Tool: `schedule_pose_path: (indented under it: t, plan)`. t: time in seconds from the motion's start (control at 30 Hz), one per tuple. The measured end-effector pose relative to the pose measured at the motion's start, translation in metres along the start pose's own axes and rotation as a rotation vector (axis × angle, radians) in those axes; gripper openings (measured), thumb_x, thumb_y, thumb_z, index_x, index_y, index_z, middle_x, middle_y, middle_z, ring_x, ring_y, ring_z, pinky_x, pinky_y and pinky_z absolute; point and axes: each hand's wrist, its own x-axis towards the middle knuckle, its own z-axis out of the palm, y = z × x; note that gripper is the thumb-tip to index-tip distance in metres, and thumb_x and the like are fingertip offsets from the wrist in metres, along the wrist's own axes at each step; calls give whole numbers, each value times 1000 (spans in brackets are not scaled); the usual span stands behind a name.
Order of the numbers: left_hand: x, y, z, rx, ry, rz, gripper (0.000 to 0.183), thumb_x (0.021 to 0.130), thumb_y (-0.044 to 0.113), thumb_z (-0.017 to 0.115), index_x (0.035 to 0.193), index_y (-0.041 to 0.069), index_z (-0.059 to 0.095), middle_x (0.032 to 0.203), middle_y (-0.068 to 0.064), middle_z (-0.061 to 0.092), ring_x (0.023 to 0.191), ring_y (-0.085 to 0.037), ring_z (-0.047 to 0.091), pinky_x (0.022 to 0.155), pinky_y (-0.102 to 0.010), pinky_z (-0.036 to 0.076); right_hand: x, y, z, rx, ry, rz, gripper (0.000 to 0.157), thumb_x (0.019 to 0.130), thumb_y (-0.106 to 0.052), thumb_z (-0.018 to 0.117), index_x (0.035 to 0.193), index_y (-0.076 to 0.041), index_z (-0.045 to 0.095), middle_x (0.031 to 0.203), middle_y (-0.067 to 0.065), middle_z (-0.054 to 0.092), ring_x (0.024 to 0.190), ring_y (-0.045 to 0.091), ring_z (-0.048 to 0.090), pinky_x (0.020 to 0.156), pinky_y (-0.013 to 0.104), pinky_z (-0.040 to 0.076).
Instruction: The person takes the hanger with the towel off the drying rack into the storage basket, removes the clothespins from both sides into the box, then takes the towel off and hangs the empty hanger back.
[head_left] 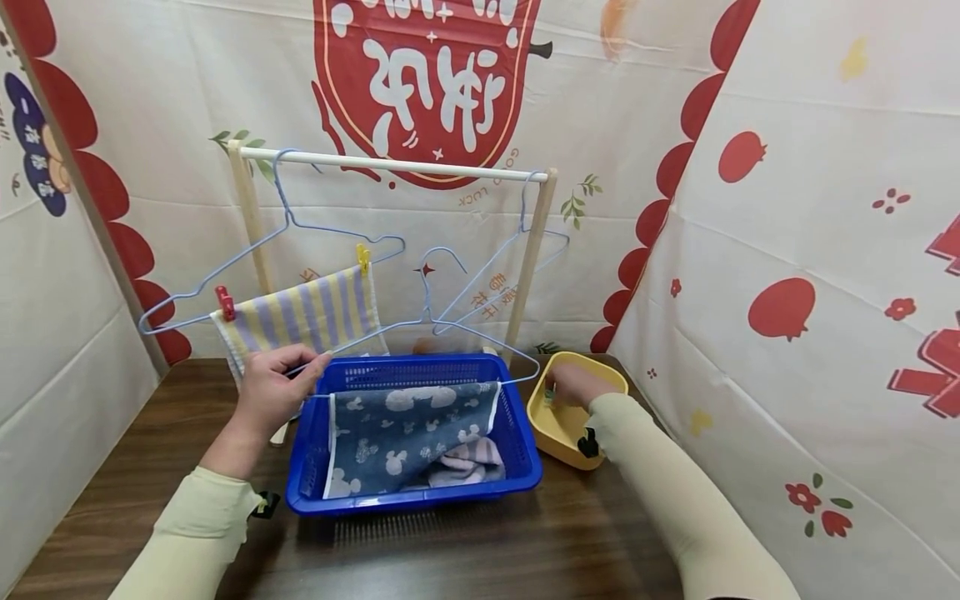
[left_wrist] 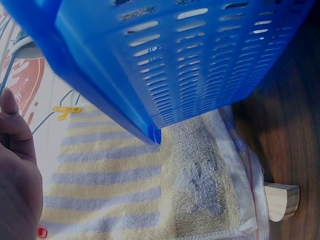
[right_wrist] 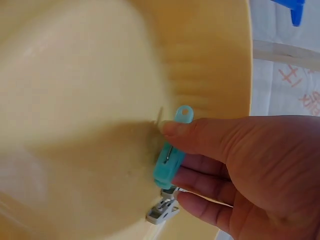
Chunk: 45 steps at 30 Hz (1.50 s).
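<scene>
My left hand (head_left: 276,387) pinches the left end of a blue wire hanger (head_left: 427,292), holding it over the blue basket (head_left: 414,502). A dark grey-blue towel (head_left: 405,433) with pale mouse-head prints drapes from the hanger's lower bar. In the left wrist view, part of the left hand (left_wrist: 20,185) appears at the left edge. Inside the yellow bin (head_left: 540,425), my right hand (head_left: 576,385) holds a turquoise clothespin (right_wrist: 170,160) between thumb and fingers. A grey-white clothespin (right_wrist: 162,210) lies just under the fingertips in the right wrist view.
Behind the basket stands a rack with a white rod (head_left: 397,165). From it hang a hanger with a striped towel (head_left: 307,312), clipped by a red clothespin (head_left: 225,303) and a yellow one (head_left: 363,258), and another blue hanger (head_left: 480,279). A pinkish striped cloth (head_left: 472,460) lies in the basket.
</scene>
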Motion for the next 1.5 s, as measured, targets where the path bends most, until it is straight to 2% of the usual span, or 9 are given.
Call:
schedule_pose_path:
  t: [0.23,0.6,0.73,0.9,0.97,1.1,1.23,1.33,1.5]
  plan:
    - [-1,1,1,22,6,2,28,84,-18,83,74,6,73,58,2,59,50,-2,48,46,-17,38,6,-2,2,-33,-57,33,18,87,-4,91,101,0,80,91,6,75,83,21,65,82,37,57]
    - [-1,4,1,-2,8,-8,29,83,-22,80,76,6,73,58,1,58,50,-3,48,46,-17,39,10,0,3,-21,-73,52,22,85,-5,94,101,1,80,88,2,74,82,18,65,82,37,57]
    - [-2,3,1,2,9,-9,28,83,-22,80,75,4,73,58,1,58,50,-3,47,46,-17,39,15,16,3,92,-24,27,12,90,-8,88,93,-2,79,78,-1,66,72,16,56,70,33,51]
    - [-1,0,1,-11,6,-8,26,83,-22,80,76,2,73,59,1,58,50,-3,48,47,-17,39,-1,8,-31,171,125,103,17,100,-15,77,87,-6,71,77,4,63,72,20,55,69,37,48]
    - [-1,0,0,-19,7,-10,26,84,-22,80,76,2,73,59,1,59,50,-3,48,47,-17,40,-17,-13,-57,155,188,152,21,101,-14,71,83,-5,69,75,6,62,70,22,56,69,39,48]
    - [1,1,-3,-15,3,-22,28,85,-20,80,77,6,75,60,3,60,51,-3,50,49,-16,42,-43,-46,-90,120,294,131,26,102,-12,61,76,-8,63,67,3,52,66,22,52,65,37,43]
    - [0,-1,-6,10,-1,-29,28,86,-21,80,77,6,75,59,2,59,52,-2,50,48,-16,41,-70,-93,-115,144,319,68,20,105,-12,60,90,-6,73,75,4,60,74,25,57,71,40,48]
    - [-1,-3,-6,11,-4,-24,29,85,-24,78,76,3,73,58,-2,59,51,-2,49,47,-17,40,-82,-130,-119,181,344,-46,15,107,-14,66,103,-5,77,83,4,67,77,25,61,73,40,53]
    - [-1,-2,-7,-7,-12,-14,30,85,-23,79,77,5,74,58,-1,61,51,-3,51,45,-18,40,-79,-185,-97,181,406,-367,8,106,-15,76,109,-8,75,97,3,73,88,20,67,80,39,59]
